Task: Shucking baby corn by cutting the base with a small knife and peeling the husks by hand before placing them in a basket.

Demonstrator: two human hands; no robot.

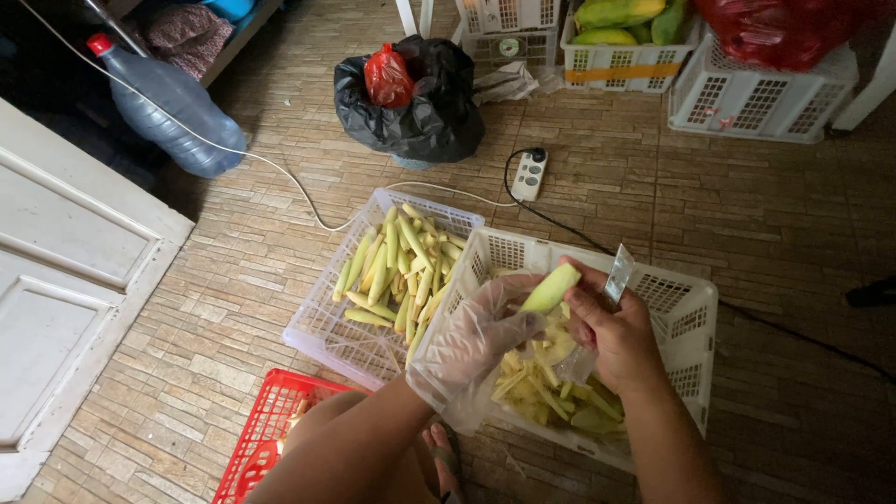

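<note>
Left hand (481, 336), in loose clear glove, pinches pale green fruit slice (551, 287) over near white basket (695, 308), so trimmings drop inside. Right hand (611, 331) grips knife (619, 276), blade up beside slice. Left, second basket (317, 327) holds finished strips (397, 271).

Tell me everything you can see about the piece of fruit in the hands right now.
The mango slice is a long, pale green wedge with smooth cut faces, looking firm and unripe. It tilts up to the right above the white crate of peels and scraps. The left hand, in a clear plastic glove, pinches its lower end; the bare right hand touches its upper end while gripping a knife, blade pointing up.
</note>
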